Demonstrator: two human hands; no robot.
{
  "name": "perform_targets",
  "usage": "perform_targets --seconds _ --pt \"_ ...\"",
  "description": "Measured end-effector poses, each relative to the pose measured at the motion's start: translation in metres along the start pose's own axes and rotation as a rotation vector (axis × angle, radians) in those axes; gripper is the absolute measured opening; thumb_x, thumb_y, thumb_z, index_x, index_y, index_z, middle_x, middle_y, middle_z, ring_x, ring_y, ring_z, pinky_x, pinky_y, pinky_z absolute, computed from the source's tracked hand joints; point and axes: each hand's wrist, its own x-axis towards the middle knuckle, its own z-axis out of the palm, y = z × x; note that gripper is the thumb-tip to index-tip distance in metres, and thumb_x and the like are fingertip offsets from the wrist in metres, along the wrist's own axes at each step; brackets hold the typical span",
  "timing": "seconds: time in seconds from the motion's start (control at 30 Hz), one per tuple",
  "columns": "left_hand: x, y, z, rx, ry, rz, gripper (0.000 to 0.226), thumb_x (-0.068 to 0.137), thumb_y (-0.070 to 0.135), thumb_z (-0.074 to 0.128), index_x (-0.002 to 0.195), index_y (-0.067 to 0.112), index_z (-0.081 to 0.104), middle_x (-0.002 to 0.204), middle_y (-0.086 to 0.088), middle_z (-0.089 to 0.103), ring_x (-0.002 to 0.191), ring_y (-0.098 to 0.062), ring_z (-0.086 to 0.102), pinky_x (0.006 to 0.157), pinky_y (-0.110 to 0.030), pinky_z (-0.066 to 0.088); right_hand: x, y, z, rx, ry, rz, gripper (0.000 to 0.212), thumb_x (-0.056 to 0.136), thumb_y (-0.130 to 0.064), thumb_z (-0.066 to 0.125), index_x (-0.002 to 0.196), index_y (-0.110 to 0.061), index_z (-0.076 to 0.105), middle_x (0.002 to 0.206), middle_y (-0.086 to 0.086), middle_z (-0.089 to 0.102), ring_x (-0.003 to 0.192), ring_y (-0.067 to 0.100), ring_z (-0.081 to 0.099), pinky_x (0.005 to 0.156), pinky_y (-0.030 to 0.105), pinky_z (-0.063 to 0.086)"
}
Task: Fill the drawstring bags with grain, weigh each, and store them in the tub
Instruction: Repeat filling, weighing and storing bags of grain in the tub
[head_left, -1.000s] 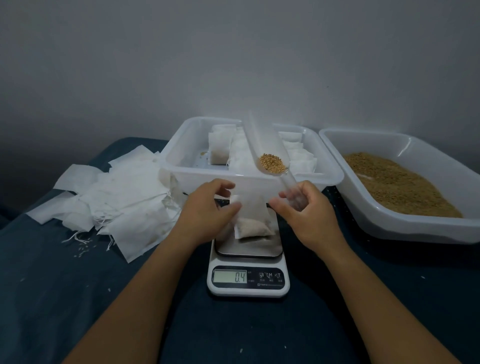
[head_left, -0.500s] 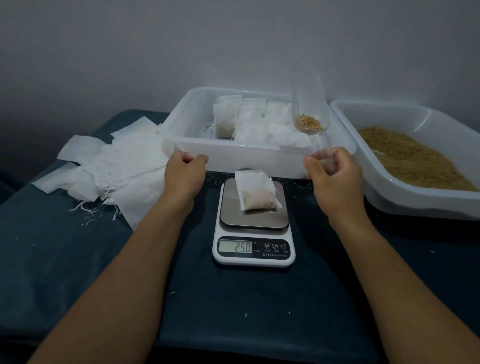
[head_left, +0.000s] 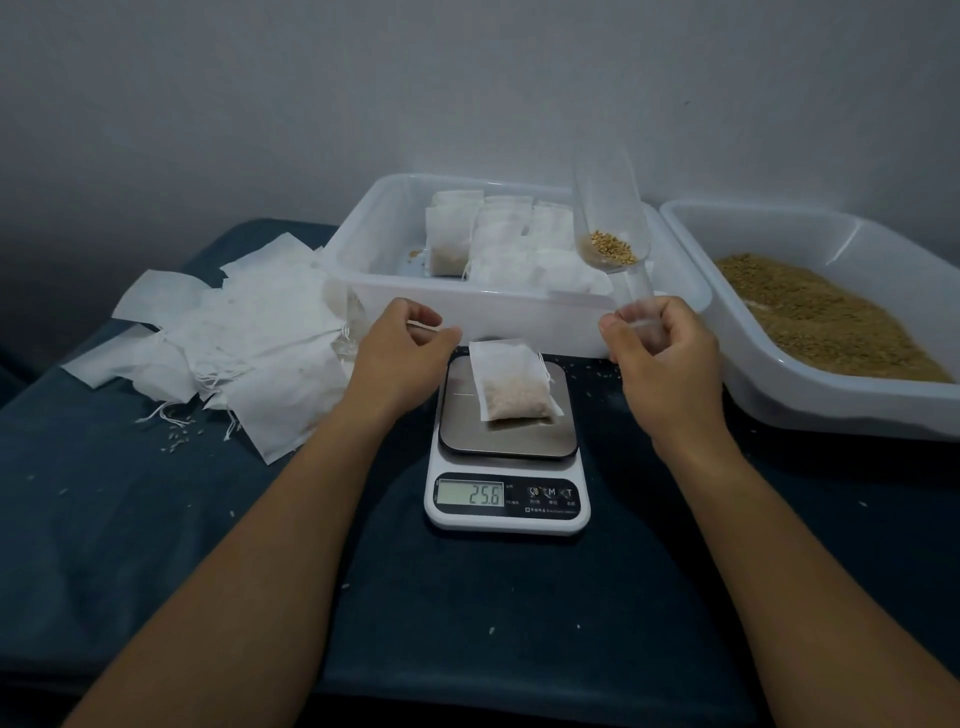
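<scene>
A white drawstring bag (head_left: 511, 382) with grain in it lies on the steel pan of the kitchen scale (head_left: 506, 470), whose display reads 25.6. My left hand (head_left: 402, 353) hovers just left of the bag with loosely curled fingers and holds nothing. My right hand (head_left: 657, 353) grips the handle of a clear plastic scoop (head_left: 608, 228), held upright with a little grain in its bowl. Behind the scale stands the white tub (head_left: 363, 249) with several filled bags (head_left: 498, 244) inside.
A second white tub (head_left: 831, 405) at the right holds loose brown grain (head_left: 821, 317). A heap of empty white bags (head_left: 249, 332) lies at the left on the dark blue cloth (head_left: 156, 545). Stray grains dot the cloth.
Both hands let go of the bag and drew apart, leaving it lying on the scale. The reading rose from 0.4 to 25.6. The scoop now stands more upright.
</scene>
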Motion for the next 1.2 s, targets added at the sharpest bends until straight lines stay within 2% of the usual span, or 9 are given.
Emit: perform_targets --seconds 0.17,0.27,0.53,0.67,0.83,0.93,1.0,1.13,1.2 --pt "-0.006 0.005 0.003 0.099 -0.091 0.100 0.022 0.092 0.047 0.072 0.108 0.034 0.064 0.085 0.013 0.075 0.090 -0.004 0.072 0.081 -0.030 0.054 0.000 -0.001 0.000 0.008 0.005 -0.005 0.021 0.083 -0.052 0.071 0.090 -0.033 0.066 0.083 -0.008 0.074 0.076 0.010 0.071 0.074 0.037 0.061" --pt "-0.010 0.009 0.006 0.125 -0.108 0.126 0.023 0.093 0.046 0.073 0.110 0.033 0.066 0.080 0.014 0.075 0.086 -0.004 0.071 0.084 -0.032 0.055 0.000 -0.002 -0.001 0.011 0.004 -0.003 0.022 0.083 -0.051 0.071 0.091 -0.031 0.066 0.084 -0.005 0.073 0.078 0.014 0.071 0.077 0.042 0.062" --pt "-0.010 0.012 0.010 0.128 -0.079 0.132 0.022 0.091 0.044 0.074 0.109 0.035 0.064 0.077 0.025 0.073 0.081 0.003 0.068 0.079 -0.028 0.053 -0.001 -0.003 -0.001 0.013 -0.003 -0.006 0.021 0.084 -0.050 0.071 0.092 -0.031 0.066 0.084 -0.004 0.074 0.078 0.014 0.071 0.076 0.043 0.063" --pt "-0.008 0.014 0.017 0.186 -0.074 0.148 0.022 0.087 0.043 0.077 0.106 0.037 0.067 0.076 0.014 0.073 0.076 0.008 0.064 0.069 -0.019 0.046 -0.003 -0.003 -0.001 0.013 -0.016 -0.016 0.020 0.084 -0.050 0.071 0.091 -0.032 0.066 0.083 -0.006 0.074 0.075 0.012 0.070 0.071 0.037 0.061" --pt "-0.015 0.028 0.011 0.106 -0.055 0.319 0.016 0.087 0.031 0.080 0.095 0.038 0.068 0.091 0.020 0.072 0.082 0.006 0.066 0.073 -0.017 0.053 -0.002 -0.004 -0.004 0.037 -0.011 -0.016 0.018 0.085 -0.052 0.070 0.091 -0.035 0.065 0.084 -0.011 0.074 0.076 0.006 0.070 0.069 0.031 0.054" --pt "-0.023 0.046 -0.001 0.043 -0.056 0.425 0.018 0.089 0.030 0.079 0.095 0.040 0.066 0.096 0.028 0.070 0.066 0.003 0.061 0.063 -0.013 0.047 -0.002 -0.004 -0.007 0.055 -0.002 -0.012 0.016 0.087 -0.048 0.072 0.093 -0.035 0.066 0.087 -0.015 0.075 0.079 0.003 0.071 0.071 0.031 0.054" --pt "-0.024 0.062 -0.010 0.027 -0.051 0.462 0.018 0.090 0.030 0.078 0.095 0.041 0.065 0.096 0.027 0.070 0.059 -0.001 0.056 0.062 -0.013 0.048 -0.001 -0.004 -0.008 0.068 0.003 -0.012 0.012 0.090 -0.043 0.074 0.094 -0.035 0.066 0.089 -0.018 0.074 0.081 0.000 0.071 0.070 0.030 0.052" --pt "-0.004 0.103 -0.036 0.176 -0.036 0.532 0.014 0.094 0.035 0.074 0.098 0.043 0.064 0.090 0.021 0.069 0.072 0.004 0.063 0.063 -0.006 0.045 -0.002 -0.006 -0.010 0.082 0.003 -0.038 0.011 0.094 -0.039 0.074 0.092 -0.037 0.064 0.087 -0.017 0.074 0.079 0.002 0.070 0.065 0.030 0.051" --pt "0.017 0.122 -0.047 0.231 -0.013 0.538 0.012 0.095 0.033 0.073 0.100 0.041 0.065 0.091 0.020 0.069 0.071 0.003 0.067 0.064 -0.010 0.046 -0.002 -0.008 -0.011 0.088 0.004 -0.043 0.011 0.094 -0.039 0.074 0.092 -0.035 0.064 0.087 -0.016 0.074 0.078 0.004 0.070 0.066 0.032 0.052"
